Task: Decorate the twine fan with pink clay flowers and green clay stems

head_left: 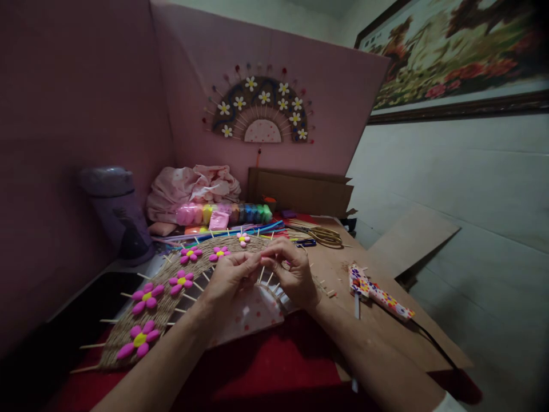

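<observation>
Fingers [253, 262] of both hands meet tip to tip above the middle of the jute-wrapped fan [163, 309]; thumbs and forefingers are drawn into a pinch, though I cannot tell whether anything small sits between them. Left hand [231, 276] and right hand [294, 272] hang over the dotted half-disc [257, 317] at the fan's centre; the fan itself lies on the red-covered tabletop [300, 355], its long axis slanting from the near left corner up toward the right-hand side; its curved rim, bristling with wooden sticks [92, 346], faces the far edge. From the fingertips, the jute band sweeps leftward and back toward the near edge, carrying magenta flowers [147, 296] with yellow centres; the left hand is nearer to these, while the right hand hides much of the band's other end. Toward the right edge, a flower-patterned glue gun [381, 294] lies on brown cardboard [334, 260], well apart from the fingers; gold-handled scissors [328, 236] and a bag of coloured clay [240, 213] lie nearer the far edge.
</observation>
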Available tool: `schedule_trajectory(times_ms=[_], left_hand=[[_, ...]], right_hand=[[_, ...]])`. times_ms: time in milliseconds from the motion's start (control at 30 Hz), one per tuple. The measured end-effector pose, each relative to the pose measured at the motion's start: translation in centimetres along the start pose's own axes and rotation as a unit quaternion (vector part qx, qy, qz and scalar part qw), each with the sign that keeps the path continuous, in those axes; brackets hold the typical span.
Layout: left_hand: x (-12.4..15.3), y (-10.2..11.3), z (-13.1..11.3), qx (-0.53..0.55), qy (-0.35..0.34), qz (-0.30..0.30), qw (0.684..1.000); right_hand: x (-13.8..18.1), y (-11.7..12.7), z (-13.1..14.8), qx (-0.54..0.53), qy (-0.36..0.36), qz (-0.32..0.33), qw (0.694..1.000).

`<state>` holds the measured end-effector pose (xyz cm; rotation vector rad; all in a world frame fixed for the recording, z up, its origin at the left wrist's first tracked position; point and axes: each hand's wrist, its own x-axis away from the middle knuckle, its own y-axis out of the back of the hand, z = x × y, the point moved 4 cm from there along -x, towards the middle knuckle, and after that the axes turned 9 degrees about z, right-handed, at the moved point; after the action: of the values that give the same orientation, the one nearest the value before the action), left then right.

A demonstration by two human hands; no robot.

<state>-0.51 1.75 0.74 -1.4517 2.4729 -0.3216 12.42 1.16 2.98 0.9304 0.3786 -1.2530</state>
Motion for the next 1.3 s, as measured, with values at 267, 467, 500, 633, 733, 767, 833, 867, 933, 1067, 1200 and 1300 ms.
schedule_trajectory(times_ms=[267, 467, 500, 633, 733, 767, 833, 867, 933, 1067, 1200, 1300], left_hand=[[0.05, -0.16, -0.24, 0.021, -0.001, -0.006, 1.000], [0.14, -0.14, -0.45, 0.037, 0.000, -0.020, 0.999], [0.15, -0.11, -0.44, 0.040, -0.001, -0.023, 0.999], [0.07, -0.02, -0.29, 0.035, 0.001, -0.014, 0.999], [0.06, 0.04, -0.21, 0.035, 0.001, -0.015, 0.999], [0.07, 0.05, -0.18, 0.035, 0.004, -0.018, 0.999], [0.11, 0.00, -0.17, 0.031, 0.007, -0.019, 0.999], [0.12, -0.02, -0.20, 0.027, 0.005, -0.019, 0.999], [0.14, -0.01, -0.26, 0.019, 0.001, -0.023, 1.000], [0.17, 0.13, -0.31, 0.015, -0.002, -0.043, 0.999], [0.22, -0.04, -0.42, 0.007, 0.000, -0.042, 0.999], [0.29, -0.17, -0.60, -0.005, -0.002, -0.050, 0.999]], right_hand=[[0.00, -0.02, -0.06, -0.004, 0.005, -0.003, 1.000], [-0.05, 0.02, 0.01, -0.007, -0.005, -0.014, 1.000], [-0.05, 0.01, 0.07, -0.007, -0.002, -0.017, 1.000], [-0.03, -0.08, 0.19, 0.000, 0.000, -0.015, 1.000], [-0.03, -0.10, 0.19, 0.006, -0.005, -0.010, 1.000], [-0.03, -0.08, 0.22, 0.008, -0.003, -0.010, 1.000], [-0.05, -0.02, 0.30, 0.008, 0.006, -0.011, 1.000], [-0.05, 0.02, 0.32, 0.009, 0.008, -0.011, 1.000], [-0.06, 0.03, 0.29, 0.011, 0.007, -0.005, 1.000], [-0.05, 0.01, 0.11, 0.012, 0.005, -0.006, 1.000], [0.00, 0.01, -0.06, 0.010, -0.002, -0.021, 1.000], [0.03, -0.05, -0.09, 0.020, -0.005, -0.015, 1.000]])
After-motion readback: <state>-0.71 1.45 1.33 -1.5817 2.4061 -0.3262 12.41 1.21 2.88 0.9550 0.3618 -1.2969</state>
